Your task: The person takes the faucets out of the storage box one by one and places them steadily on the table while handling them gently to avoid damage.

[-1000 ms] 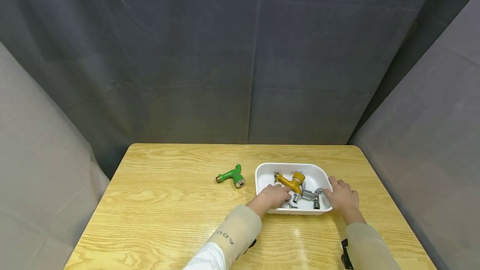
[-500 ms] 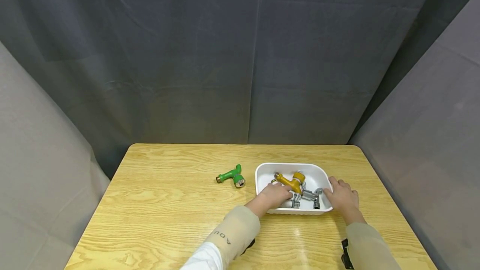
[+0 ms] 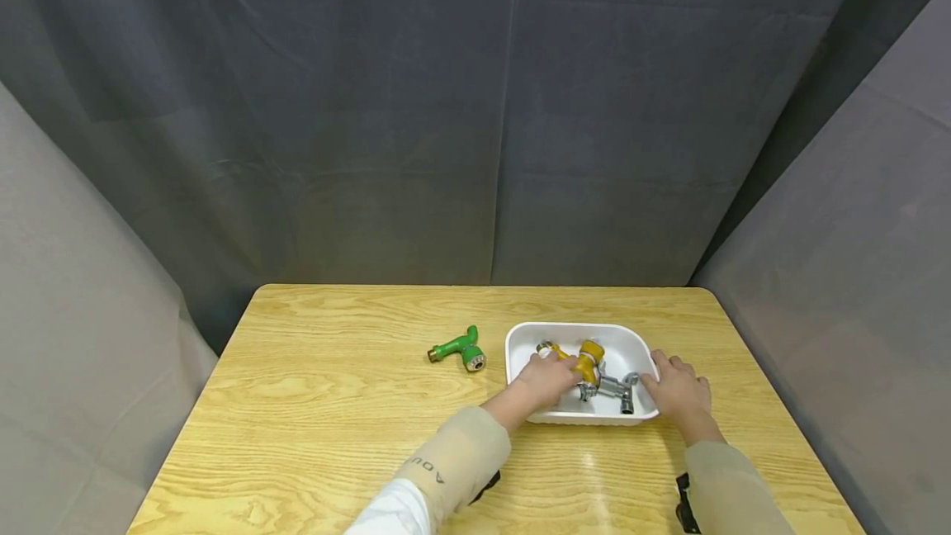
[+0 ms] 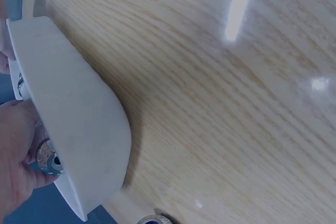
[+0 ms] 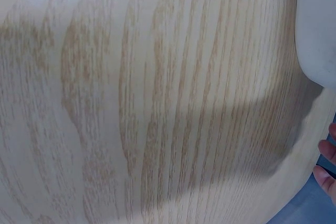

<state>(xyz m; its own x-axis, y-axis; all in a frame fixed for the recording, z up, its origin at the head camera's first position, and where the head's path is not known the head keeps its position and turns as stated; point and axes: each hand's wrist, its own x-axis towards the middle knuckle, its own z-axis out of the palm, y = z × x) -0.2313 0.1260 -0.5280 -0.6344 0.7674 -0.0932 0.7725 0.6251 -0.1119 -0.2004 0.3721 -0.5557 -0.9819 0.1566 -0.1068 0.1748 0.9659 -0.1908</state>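
Observation:
A white plastic tub (image 3: 529, 332) holds a yellow tap (image 3: 590, 353) and chrome taps (image 3: 615, 387). My left hand (image 3: 544, 380) reaches in over the tub's left part, its fingers overlapping the yellow tap in the head view. In the left wrist view this hand (image 4: 16, 150) grips a silver metal tap (image 4: 48, 157) by the rim, its round end showing between thumb and fingers; the rest is hidden. My right hand (image 3: 679, 395) holds the tub's right end, thumb over the rim. Its fingertips (image 5: 326, 150) show past the tub's corner in the right wrist view.
A green tap (image 3: 461, 348) lies on the wooden table (image 3: 334, 403), left of the tub. Dark grey cloth (image 3: 371, 147) hangs behind the table, with lighter cloth at both sides.
My left hand has shifted slightly forward within the tub and now covers more of the yellow tap. The silver piece seen beneath it half a second ago is hidden. My right hand stays put.

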